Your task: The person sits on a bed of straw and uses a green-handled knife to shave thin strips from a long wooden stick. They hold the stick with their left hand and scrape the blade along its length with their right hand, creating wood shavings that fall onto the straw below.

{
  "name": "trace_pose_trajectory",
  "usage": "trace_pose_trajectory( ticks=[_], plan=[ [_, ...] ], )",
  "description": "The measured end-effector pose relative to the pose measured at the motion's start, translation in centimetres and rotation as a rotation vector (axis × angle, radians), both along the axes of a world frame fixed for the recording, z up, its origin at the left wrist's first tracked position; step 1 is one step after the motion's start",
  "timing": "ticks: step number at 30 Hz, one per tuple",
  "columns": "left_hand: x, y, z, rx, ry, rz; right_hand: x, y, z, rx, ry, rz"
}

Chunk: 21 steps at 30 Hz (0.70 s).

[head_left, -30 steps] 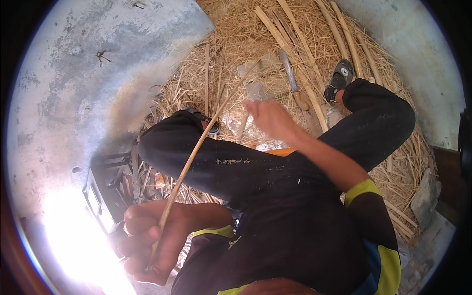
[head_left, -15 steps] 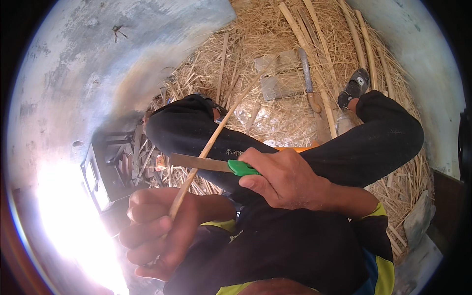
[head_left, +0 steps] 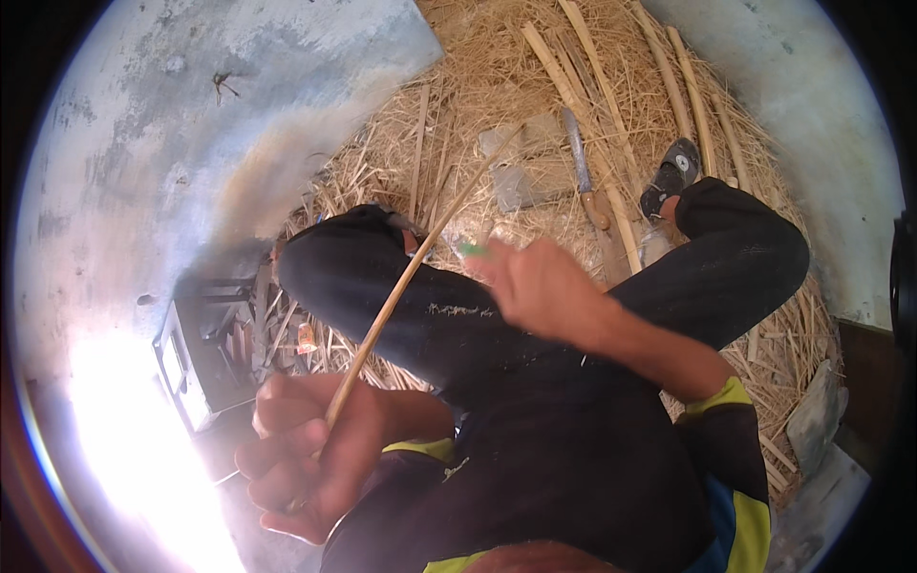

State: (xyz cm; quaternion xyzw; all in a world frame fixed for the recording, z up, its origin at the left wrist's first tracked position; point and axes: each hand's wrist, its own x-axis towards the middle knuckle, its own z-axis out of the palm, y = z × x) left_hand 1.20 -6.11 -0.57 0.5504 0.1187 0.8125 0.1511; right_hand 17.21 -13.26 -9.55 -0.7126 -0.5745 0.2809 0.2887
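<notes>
The right hand (head_left: 546, 289), gripping the green knife (head_left: 473, 249), has moved toward twelve o'clock; the left hand (head_left: 310, 454) clasps the stick (head_left: 394, 296), already slim, remaining work unclear.

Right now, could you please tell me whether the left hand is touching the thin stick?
Touching: the head view shows the left hand closed around the lower part of the thin stick.

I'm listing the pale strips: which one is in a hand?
The slender strip in the left hand; the other strips lie on the straw-like litter.
</notes>
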Motion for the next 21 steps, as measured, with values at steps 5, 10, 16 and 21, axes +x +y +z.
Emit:
trace_pose_trajectory(
  ticks=[5, 10, 16, 21],
  plan=[
    [0.3, 0.8, 0.4, -0.08, -0.14, -0.036, 0.9, 1.7, -3.5, 0.196, -0.061, 0.003],
    [-0.6, 0.7, -0.1, -0.079, -0.14, -0.105, 0.3, 1.8, -1.2, 0.126, 0.093, 0.056],
    [-0.3, 1.4, -0.1, -0.068, -0.091, -0.097, 7.8, 5.3, -12.9, -0.216, -0.19, -0.292],
    [-1.1, 3.1, -0.1, -0.073, -0.069, -0.112, 6.3, 7.1, -10.7, -0.133, -0.03, -0.256]
  ],
)
